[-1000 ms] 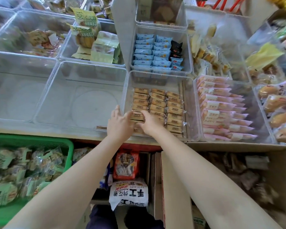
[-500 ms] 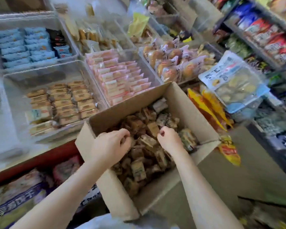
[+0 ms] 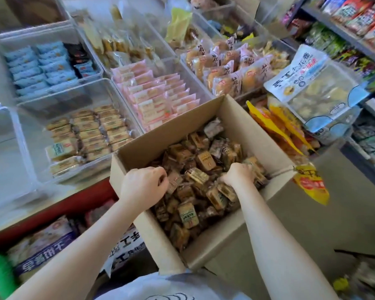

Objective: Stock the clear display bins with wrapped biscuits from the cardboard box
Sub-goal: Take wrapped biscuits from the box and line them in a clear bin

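An open cardboard box stands in front of me, full of loose brown wrapped biscuits. My left hand is inside its left side, fingers curled and pinching a wrapped biscuit. Over at the box's right side, my right hand digs into the pile, fingers curled round several biscuits. To the left, a clear display bin holds neat rows of the same brown biscuits.
Clear bins behind hold blue packets, pink packets and bread rolls. An empty clear bin is at far left. Yellow bags and a large blue-white bag crowd the right. Shelves of snacks run along the right.
My hands left the display bin and moved right, down into the cardboard box. Since half a second ago both hands have sunk deeper into the biscuit pile and closed on packets.
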### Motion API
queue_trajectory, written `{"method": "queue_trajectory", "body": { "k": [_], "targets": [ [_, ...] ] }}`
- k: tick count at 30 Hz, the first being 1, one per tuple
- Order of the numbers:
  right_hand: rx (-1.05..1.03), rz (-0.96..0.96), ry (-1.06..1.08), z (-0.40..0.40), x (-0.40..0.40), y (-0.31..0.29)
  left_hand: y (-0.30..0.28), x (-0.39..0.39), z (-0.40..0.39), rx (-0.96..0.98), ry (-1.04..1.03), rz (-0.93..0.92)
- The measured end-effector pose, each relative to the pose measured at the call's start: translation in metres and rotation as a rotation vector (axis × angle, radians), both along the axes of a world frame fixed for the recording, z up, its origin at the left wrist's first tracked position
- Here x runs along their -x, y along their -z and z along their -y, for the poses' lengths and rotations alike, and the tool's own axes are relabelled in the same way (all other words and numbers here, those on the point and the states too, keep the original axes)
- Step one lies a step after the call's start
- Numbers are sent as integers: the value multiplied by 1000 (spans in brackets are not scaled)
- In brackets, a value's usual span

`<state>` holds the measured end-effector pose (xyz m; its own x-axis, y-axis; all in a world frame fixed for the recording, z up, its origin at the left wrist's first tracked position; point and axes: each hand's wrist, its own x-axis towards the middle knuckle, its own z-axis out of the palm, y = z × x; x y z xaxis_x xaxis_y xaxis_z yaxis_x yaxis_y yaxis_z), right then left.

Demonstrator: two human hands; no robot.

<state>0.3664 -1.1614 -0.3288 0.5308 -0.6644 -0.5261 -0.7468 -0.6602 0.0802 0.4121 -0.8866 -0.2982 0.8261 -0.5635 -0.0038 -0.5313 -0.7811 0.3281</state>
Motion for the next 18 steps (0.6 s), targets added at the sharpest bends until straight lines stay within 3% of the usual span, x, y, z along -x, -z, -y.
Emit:
{"method": "queue_trajectory", "body": {
  "k": [3,5,8,9,14,18],
  "targets": [
    [-302,163,14,-19,-2,-16,-7,-1,3,-5,-34,-124],
    [-471,339,-85,-48,-5,-35,-17,-5,9,114,-131,-352],
    [-611,617,-250,-101,-10,-74,-40,-13,9,669,-412,-934],
    [-674,678,-299,-116,-12,-84,-48,-16,5,776,-453,-1052],
    [-955,704,-398,-147,-36,-121,-65,-36,-47,1190,-518,-1105],
    [-923,594,-517,-172,-77,-120,-66,-48,-98,1386,-533,-983]
  ]
}}
